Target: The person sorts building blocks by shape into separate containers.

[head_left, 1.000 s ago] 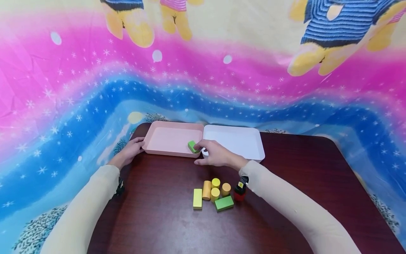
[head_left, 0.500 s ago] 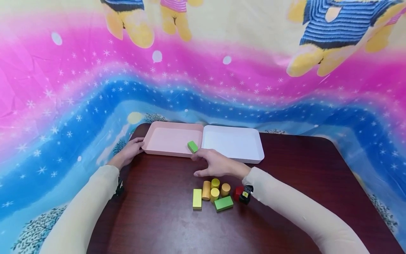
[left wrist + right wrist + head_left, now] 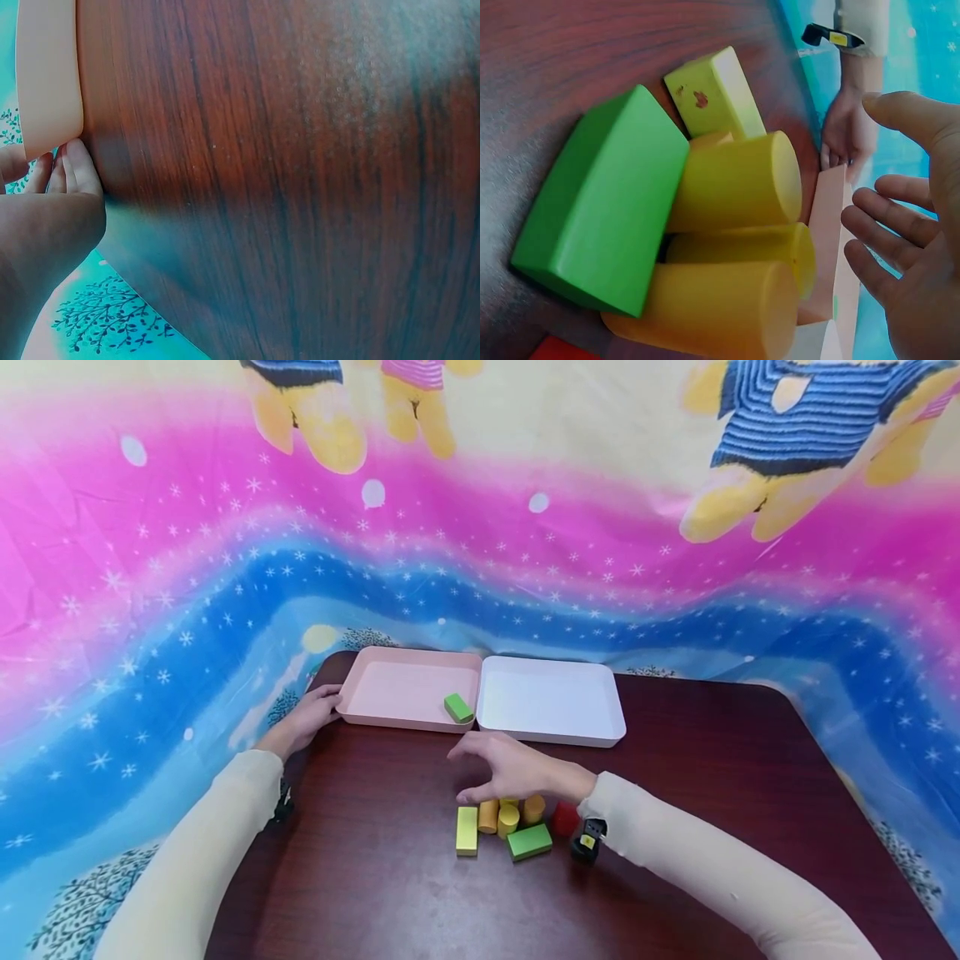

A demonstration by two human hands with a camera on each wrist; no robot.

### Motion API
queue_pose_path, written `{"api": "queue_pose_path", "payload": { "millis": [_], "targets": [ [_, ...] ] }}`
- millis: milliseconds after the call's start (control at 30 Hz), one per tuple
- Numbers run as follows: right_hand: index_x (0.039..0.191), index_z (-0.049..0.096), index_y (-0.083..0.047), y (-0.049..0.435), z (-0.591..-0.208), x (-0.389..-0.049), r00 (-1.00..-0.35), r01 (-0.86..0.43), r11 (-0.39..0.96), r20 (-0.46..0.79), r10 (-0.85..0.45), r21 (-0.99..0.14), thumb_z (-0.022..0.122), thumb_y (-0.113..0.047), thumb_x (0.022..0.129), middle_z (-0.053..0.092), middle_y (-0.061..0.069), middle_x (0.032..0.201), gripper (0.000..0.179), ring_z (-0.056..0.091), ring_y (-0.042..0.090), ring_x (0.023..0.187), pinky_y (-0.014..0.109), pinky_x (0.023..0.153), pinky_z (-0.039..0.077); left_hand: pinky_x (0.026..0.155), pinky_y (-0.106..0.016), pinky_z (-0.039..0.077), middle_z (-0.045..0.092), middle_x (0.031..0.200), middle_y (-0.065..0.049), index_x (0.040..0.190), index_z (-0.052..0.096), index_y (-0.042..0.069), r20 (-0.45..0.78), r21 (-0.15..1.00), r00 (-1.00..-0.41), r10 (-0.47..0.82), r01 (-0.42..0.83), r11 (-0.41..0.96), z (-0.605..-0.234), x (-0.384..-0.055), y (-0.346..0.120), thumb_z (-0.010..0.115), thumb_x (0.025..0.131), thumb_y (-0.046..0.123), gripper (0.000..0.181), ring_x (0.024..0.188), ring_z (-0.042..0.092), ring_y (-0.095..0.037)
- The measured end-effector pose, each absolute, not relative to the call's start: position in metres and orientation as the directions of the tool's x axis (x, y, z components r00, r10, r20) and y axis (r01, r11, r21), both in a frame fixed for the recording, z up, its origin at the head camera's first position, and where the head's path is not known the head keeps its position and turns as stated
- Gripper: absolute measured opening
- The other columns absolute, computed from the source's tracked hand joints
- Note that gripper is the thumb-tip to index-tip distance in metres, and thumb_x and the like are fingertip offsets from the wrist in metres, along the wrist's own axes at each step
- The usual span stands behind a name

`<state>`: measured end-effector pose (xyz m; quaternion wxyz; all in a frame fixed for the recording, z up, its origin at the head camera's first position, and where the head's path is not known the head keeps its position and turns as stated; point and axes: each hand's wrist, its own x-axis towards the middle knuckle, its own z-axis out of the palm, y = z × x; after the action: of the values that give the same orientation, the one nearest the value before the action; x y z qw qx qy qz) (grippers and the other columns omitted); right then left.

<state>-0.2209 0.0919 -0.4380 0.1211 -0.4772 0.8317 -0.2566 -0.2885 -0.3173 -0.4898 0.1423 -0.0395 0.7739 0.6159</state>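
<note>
My left hand (image 3: 309,718) grips the left end of a shallow pink tray (image 3: 405,724), thumb and fingers at its corner in the left wrist view. A green rectangular block (image 3: 458,708) lies inside that tray at its right end. Over the far side of a group of blocks hovers my right hand (image 3: 508,768), holding nothing, its fingers spread apart from the thumb. The group has a yellow rectangular block (image 3: 467,832), a second green block (image 3: 529,842), yellow cylinders (image 3: 735,184) and orange cylinders (image 3: 712,307). A red block (image 3: 566,817) is partly hidden by the right wrist.
A white tray (image 3: 551,739) stands against the pink tray's right side, near the back edge of the dark wooden table (image 3: 360,860). Behind the table hangs a printed cloth (image 3: 450,577). Each wrist wears a black strapped device (image 3: 588,841).
My right hand has drawn back from the green block in the pink tray, coming nearer over the group of blocks. The left hand stays at the tray's end.
</note>
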Motion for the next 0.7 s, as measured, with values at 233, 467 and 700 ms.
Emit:
{"api": "queue_pose_path", "payload": {
  "millis": [233, 467, 700],
  "targets": [
    [0.140, 0.065, -0.012, 0.092, -0.441, -0.212, -0.470, -0.749, 0.381, 0.030, -0.882, -0.542, 0.080, -0.043, 0.094, 0.065, 0.002, 0.136, 0.058, 0.063, 0.022, 0.124, 0.034, 0.106, 0.053, 0.126, -0.055, 0.031, 0.024, 0.169, -0.027, 0.169, 0.015, 0.001, -0.266, 0.944, -0.957, 0.115, -0.234, 0.232, -0.490, -0.289, -0.319, 0.031, 0.118, 0.017, 0.056, 0.154, 0.031, -0.042],
    [0.142, 0.065, -0.007, 0.092, -0.448, -0.206, -0.468, -0.734, 0.381, 0.012, -0.884, -0.563, 0.081, -0.041, 0.094, 0.064, 0.006, 0.137, 0.061, 0.062, 0.025, 0.123, 0.035, 0.105, 0.054, 0.127, -0.057, 0.027, 0.021, 0.170, -0.027, 0.169, 0.013, 0.000, -0.265, 0.948, -0.957, 0.119, -0.236, 0.212, -0.489, -0.291, -0.318, 0.030, 0.118, 0.016, 0.056, 0.155, 0.028, -0.043],
    [0.139, 0.066, -0.007, 0.092, -0.454, -0.199, -0.450, -0.758, 0.376, 0.010, -0.893, -0.533, 0.082, -0.042, 0.093, 0.064, 0.006, 0.131, 0.060, 0.062, 0.023, 0.118, 0.030, 0.102, 0.054, 0.127, -0.058, 0.026, 0.020, 0.169, -0.030, 0.168, 0.013, -0.003, -0.289, 0.943, -0.949, 0.128, -0.260, 0.206, -0.476, -0.285, -0.311, 0.031, 0.117, 0.012, 0.056, 0.155, 0.028, -0.045]
  ]
}}
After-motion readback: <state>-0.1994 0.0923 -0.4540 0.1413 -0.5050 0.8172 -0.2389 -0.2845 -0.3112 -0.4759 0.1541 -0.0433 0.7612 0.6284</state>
